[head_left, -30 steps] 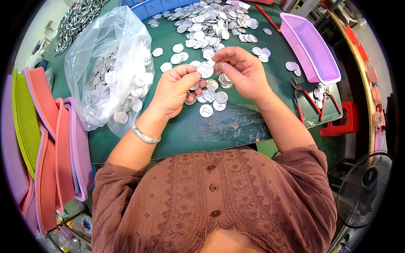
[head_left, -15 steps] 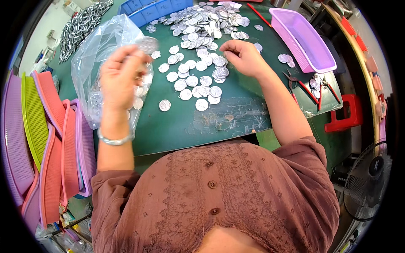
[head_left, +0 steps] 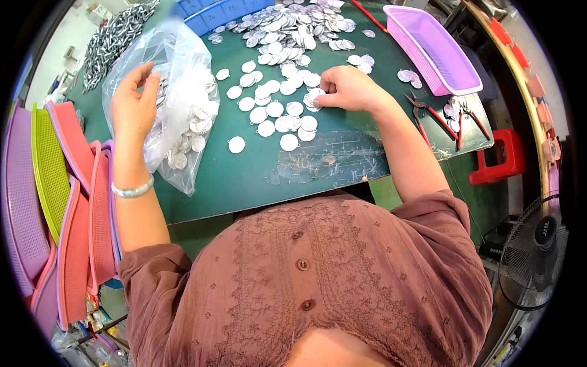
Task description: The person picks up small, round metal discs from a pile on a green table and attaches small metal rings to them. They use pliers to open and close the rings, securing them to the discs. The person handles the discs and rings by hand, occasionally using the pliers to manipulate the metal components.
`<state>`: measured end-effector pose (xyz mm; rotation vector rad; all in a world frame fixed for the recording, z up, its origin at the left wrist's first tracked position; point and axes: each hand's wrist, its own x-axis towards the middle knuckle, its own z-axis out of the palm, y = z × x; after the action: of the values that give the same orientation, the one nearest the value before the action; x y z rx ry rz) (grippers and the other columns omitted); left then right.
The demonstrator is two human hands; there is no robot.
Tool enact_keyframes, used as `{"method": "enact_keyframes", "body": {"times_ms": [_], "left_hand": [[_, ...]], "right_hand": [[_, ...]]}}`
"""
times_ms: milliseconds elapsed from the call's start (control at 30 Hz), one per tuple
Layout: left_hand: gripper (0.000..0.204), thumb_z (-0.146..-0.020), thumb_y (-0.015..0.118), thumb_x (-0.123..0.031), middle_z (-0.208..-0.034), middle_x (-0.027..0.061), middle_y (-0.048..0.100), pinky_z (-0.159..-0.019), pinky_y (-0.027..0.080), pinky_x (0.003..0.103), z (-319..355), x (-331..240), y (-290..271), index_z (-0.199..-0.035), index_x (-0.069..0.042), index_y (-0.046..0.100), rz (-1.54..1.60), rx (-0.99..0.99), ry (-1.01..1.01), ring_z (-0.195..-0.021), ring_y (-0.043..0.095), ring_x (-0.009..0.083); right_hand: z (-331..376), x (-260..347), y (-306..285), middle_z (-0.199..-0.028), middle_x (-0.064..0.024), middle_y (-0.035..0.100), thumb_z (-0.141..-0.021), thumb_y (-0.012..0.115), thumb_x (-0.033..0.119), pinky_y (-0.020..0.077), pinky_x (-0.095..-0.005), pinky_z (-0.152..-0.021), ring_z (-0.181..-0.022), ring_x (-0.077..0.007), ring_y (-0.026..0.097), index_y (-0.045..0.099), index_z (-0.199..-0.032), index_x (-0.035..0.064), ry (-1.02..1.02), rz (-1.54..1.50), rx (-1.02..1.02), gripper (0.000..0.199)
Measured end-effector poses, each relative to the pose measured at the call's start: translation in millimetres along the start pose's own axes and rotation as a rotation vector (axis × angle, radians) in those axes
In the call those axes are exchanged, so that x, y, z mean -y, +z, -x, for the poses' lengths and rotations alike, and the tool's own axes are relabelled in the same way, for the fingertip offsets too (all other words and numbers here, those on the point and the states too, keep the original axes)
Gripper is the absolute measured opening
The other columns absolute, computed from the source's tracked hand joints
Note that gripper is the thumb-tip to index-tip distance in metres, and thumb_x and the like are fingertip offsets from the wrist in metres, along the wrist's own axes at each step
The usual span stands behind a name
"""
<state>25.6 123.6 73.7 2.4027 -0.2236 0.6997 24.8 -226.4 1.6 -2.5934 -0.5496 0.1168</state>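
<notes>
My left hand [head_left: 136,101] is over the left side of a clear plastic bag [head_left: 171,43], its fingers apart with nothing visible in them. Inside the bag lie many round silver medals [head_left: 197,125], each with a small loop. On the table my right hand [head_left: 351,90] pinches a silver medal [head_left: 313,98] between thumb and fingers, at the edge of a small overlapping group. More loose medals [head_left: 275,109] lie spread between the two hands. A large heap of medals [head_left: 287,27] sits farther back.
A blue divided bin [head_left: 229,13] stands behind the heap. At the right are a purple basket [head_left: 431,52], red-handled pliers [head_left: 435,116] and a red stool [head_left: 501,156]. Metal parts [head_left: 113,46] are piled far left. Coloured baskets [head_left: 73,202] stack beside the green table [head_left: 244,189].
My left hand has moved left over the bag; the blurred stack of medals by its fingers no longer shows there. My right hand has come slightly nearer, its thumb now on a medal.
</notes>
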Motion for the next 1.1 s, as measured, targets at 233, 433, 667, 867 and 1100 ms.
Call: {"method": "enact_keyframes", "body": {"times_ms": [233,433,667,867,1100], "left_hand": [[0.012,-0.078,0.057,-0.005,-0.075,0.0004,0.057,-0.058,0.040,0.018,59.5,-69.7,43.4,-0.088,0.000,0.060,0.515,0.216,0.018,-0.065,0.049,0.0046],[0.014,-0.081,0.054,-0.008,-0.070,-0.0006,0.055,-0.052,0.038,0.017,71.5,-83.7,95.7,-0.092,-0.001,0.059,0.913,0.590,-0.322,-0.060,0.047,0.0041],[0.013,-0.081,0.056,-0.009,-0.070,0.0014,0.056,-0.053,0.041,0.019,71.0,-75.7,104.9,-0.090,0.000,0.059,1.056,0.598,-0.362,-0.060,0.050,0.0062],[0.011,-0.080,0.057,-0.007,-0.069,0.0007,0.056,-0.052,0.040,0.017,73.8,-72.8,108.9,-0.088,0.000,0.060,1.136,0.521,-0.346,-0.058,0.050,0.0056],[0.012,-0.081,0.057,-0.007,-0.071,0.0021,0.057,-0.052,0.041,0.017,74.1,-73.9,107.4,-0.089,0.001,0.059,1.185,0.548,-0.394,-0.060,0.051,0.0060]], "right_hand": [[-1.0,9.7,2.3,-0.064,-0.0006,0.054,-0.069,0.064,0.006,0.0392,-0.0210,-0.055,-0.059,-0.0062,0.048,0.053,-0.073,0.0004,-0.053,-0.583,0.129,0.013],[3.2,35.7,7.6,-0.072,0.0015,0.054,-0.072,0.062,0.004,0.0403,-0.0182,-0.060,-0.066,-0.0045,0.049,0.055,-0.079,0.0003,-0.085,-0.882,0.152,0.010],[6.9,44.4,13.8,-0.073,0.0012,0.055,-0.074,0.062,0.005,0.0409,-0.0181,-0.061,-0.067,-0.0044,0.049,0.056,-0.083,-0.0002,-0.102,-0.992,0.060,0.012],[7.8,44.6,17.2,-0.076,0.0000,0.057,-0.076,0.061,0.004,0.0414,-0.0182,-0.062,-0.068,-0.0047,0.051,0.057,-0.086,-0.0006,-0.117,-0.991,0.020,0.011],[8.0,46.3,17.1,-0.079,-0.0010,0.058,-0.077,0.060,0.006,0.0427,-0.0193,-0.064,-0.071,-0.0056,0.052,0.058,-0.088,-0.0007,-0.070,-1.069,0.008,0.013]]}}
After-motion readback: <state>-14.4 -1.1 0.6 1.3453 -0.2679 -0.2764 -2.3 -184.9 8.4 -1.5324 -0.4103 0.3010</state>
